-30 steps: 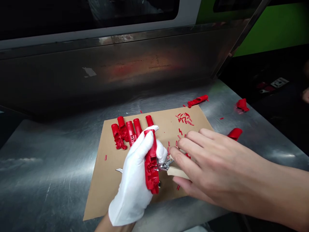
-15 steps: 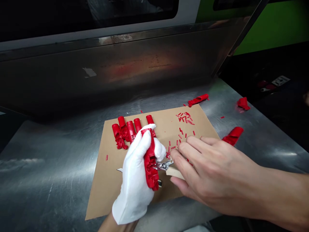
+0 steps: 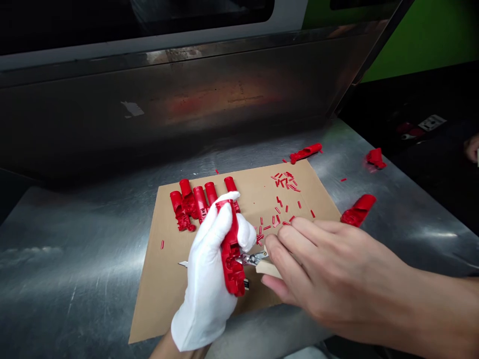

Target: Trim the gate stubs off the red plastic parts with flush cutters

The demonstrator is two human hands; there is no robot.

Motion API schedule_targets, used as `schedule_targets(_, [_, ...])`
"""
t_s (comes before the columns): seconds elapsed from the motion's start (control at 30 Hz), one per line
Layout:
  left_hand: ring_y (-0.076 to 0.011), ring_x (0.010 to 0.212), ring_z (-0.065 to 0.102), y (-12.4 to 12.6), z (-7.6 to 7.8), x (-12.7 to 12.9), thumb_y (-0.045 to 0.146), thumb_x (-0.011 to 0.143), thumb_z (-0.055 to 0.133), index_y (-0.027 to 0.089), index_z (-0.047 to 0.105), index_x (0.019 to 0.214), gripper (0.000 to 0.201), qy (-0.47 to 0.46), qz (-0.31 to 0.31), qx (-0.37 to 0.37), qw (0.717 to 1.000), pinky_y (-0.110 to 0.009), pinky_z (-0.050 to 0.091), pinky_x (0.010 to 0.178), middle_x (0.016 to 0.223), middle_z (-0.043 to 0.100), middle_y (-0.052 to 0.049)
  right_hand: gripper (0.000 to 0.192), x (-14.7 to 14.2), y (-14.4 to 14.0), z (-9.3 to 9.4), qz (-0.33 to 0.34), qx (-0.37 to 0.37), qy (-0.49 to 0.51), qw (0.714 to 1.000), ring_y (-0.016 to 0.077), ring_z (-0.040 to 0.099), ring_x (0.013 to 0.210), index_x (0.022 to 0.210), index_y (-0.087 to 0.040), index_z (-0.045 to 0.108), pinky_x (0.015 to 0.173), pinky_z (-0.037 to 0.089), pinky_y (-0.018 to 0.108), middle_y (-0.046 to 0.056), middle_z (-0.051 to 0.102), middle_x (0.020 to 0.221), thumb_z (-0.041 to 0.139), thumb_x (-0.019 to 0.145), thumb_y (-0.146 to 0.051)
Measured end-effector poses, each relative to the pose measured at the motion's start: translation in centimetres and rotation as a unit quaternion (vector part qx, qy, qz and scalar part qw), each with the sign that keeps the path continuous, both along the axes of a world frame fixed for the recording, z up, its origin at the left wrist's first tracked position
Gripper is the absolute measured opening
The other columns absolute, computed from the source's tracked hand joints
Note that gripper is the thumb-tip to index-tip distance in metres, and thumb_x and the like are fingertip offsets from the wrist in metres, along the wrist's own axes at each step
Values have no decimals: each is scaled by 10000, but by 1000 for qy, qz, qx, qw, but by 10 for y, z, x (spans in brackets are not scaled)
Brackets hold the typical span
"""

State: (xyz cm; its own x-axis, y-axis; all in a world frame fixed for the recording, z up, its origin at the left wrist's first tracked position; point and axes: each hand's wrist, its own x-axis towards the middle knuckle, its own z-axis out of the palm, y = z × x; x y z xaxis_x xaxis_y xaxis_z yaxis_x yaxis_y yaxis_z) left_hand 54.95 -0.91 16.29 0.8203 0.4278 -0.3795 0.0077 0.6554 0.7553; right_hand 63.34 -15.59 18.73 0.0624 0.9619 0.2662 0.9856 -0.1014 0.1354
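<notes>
Red part (image 3: 231, 249): your gloved left hand (image 3: 207, 279) is gripping it upright over the cardboard (image 3: 164, 279).
Cutters (image 3: 258, 262): your bare right hand (image 3: 329, 274) is squeezing them, fingers curled, tips touching the part.

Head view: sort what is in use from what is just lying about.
In use:
- left hand, gloved, gripping red plastic part
- right hand holding cutter against it
- cardboard sheet

Lying about:
- row of red parts
- red offcuts
- stray red pieces
- steel table
</notes>
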Motion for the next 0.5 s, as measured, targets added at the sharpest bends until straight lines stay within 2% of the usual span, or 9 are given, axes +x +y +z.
schedule_targets(0.27, [-138, 627, 394, 0, 3, 3, 443, 983, 547, 251, 619, 1062, 220, 6, 5, 32, 999, -279, 372, 602, 668, 474, 8, 273, 5, 4, 8, -35, -8, 28, 999, 265, 546, 749, 924, -139, 678, 643, 343, 392, 87, 610, 822, 526, 984, -357])
schedule_targets(0.5, [-135, 620, 394, -2, 4, 3, 425, 993, 534, 234, 624, 1111, 242, -8, 20, 20, 1000, -264, 388, 596, 652, 464, 7, 210, -4, 1, 6, -58, 5, 10, 998, 251, 525, 662, 880, -156, 659, 575, 289, 380, 65, 573, 757, 541, 969, -305])
